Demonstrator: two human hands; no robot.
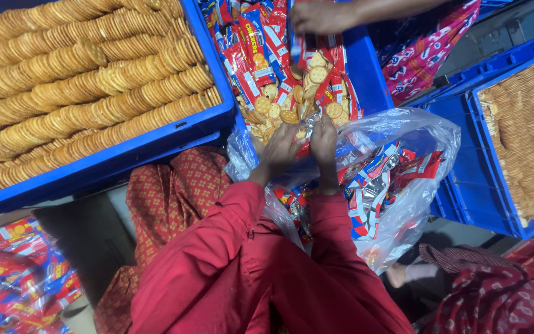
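Left hand (281, 147) and right hand (324, 139) side by side, fingers curled onto loose crackers (292, 114); emptied wrappers (372, 185) bagged, many packets (251, 43) unopened.

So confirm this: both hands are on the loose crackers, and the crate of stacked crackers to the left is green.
Wrong on colour: the head view shows the crate is blue. The left hand and right hand do rest on the loose crackers.
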